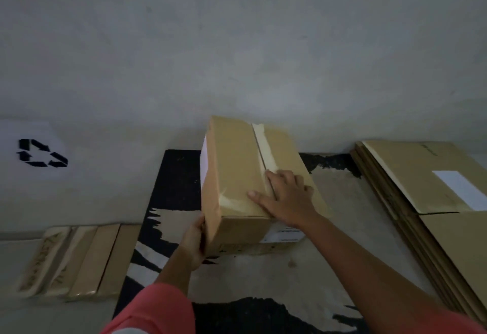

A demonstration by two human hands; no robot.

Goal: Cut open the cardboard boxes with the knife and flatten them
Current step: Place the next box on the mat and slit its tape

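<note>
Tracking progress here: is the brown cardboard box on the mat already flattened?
No, the brown taped cardboard box stands fully formed, the right hand flat on its top.
</note>
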